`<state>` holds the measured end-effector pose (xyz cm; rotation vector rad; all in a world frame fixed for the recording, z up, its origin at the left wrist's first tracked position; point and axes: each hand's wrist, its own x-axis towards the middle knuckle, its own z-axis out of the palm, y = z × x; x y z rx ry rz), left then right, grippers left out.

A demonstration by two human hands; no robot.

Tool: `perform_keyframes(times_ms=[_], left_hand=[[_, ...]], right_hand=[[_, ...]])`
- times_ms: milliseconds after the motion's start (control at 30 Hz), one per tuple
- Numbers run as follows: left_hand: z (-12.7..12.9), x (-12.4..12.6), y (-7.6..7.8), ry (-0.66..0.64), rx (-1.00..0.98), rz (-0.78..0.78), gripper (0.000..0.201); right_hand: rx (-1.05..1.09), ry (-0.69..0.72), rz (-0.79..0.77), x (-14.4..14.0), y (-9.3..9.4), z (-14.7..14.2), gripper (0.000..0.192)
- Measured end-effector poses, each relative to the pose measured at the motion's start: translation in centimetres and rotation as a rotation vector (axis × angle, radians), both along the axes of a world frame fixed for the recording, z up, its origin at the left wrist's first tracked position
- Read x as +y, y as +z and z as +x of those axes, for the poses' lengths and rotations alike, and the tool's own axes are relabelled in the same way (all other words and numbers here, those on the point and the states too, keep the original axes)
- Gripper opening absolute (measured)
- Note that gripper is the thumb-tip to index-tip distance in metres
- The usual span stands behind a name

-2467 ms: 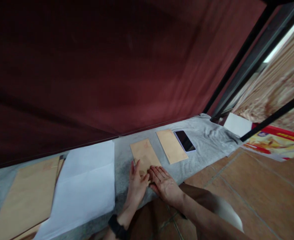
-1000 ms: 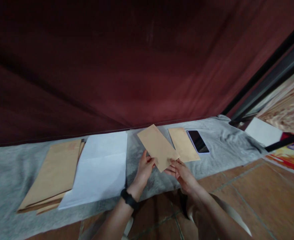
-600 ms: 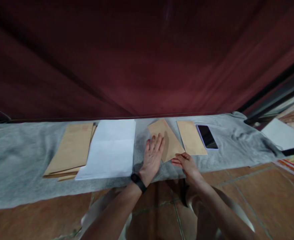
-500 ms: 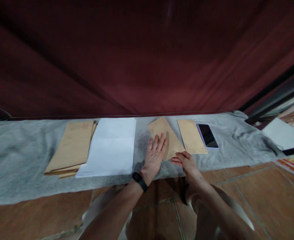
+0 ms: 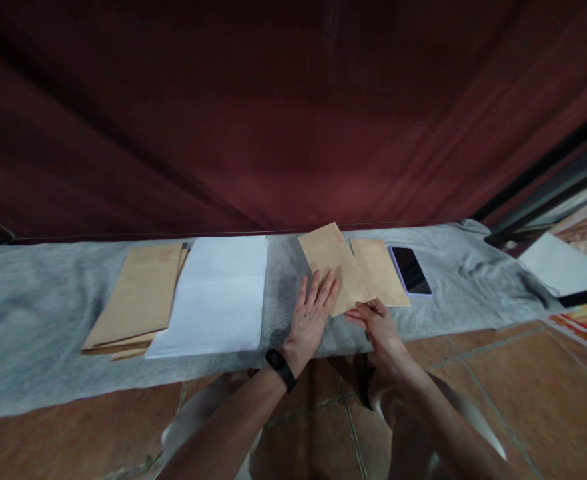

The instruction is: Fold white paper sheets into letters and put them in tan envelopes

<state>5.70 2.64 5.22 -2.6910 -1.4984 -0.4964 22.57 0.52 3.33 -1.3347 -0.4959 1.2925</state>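
A brown paper envelope point(image 5: 337, 260) lies tilted in front of me, its right side overlapping a second brown envelope point(image 5: 384, 272). My right hand point(image 5: 374, 321) pinches its near right corner between thumb and fingers. Flat along its left side rests my left hand point(image 5: 314, 313), fingers stretched out and fingertips on the paper. On that wrist is a black band. Left of my hands lies a stack of white paper sheets point(image 5: 213, 297), which partly covers a pile of brown envelopes point(image 5: 136, 290).
A phone point(image 5: 410, 270) in a light purple case lies right of the second envelope. Everything rests on a grey cloth point(image 5: 33, 313). Behind it hangs a dark red fabric point(image 5: 273, 147). Below are brown floor tiles point(image 5: 513, 393); a white sheet point(image 5: 563, 263) shows at far right.
The envelope in my right hand has shifted slightly away from me and right, and now overlaps the second envelope. My left hand stays flat at its left side.
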Motion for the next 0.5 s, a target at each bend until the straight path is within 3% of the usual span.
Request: perform_keyframes(times_ms=[233,500], left_hand=[[-0.9,1.1,-0.4,0.126,-0.048,0.008,0.070],[-0.7,1.8,-1.6,0.023,-0.101,0.011,0.057]], right_hand=[[0.038,-0.084,0.044,0.7,0.7,1.9,0.033],[0.144,-0.195,-0.006,1.2,1.3,4.8,0.025]])
